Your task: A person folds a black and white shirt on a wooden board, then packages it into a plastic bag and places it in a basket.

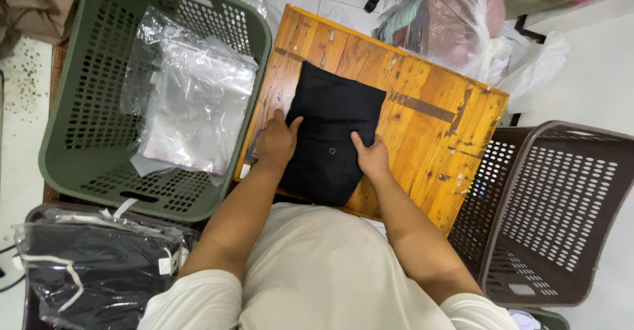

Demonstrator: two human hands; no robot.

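Black garment flat on table btwn L hand & R hand.

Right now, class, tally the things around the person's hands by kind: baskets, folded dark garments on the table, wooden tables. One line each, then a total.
Baskets: 2, green basket and brown basket
Folded dark garments on the table: 1, black garment, with left hand and right hand pressing on it
Wooden tables: 1, table
Total: 4
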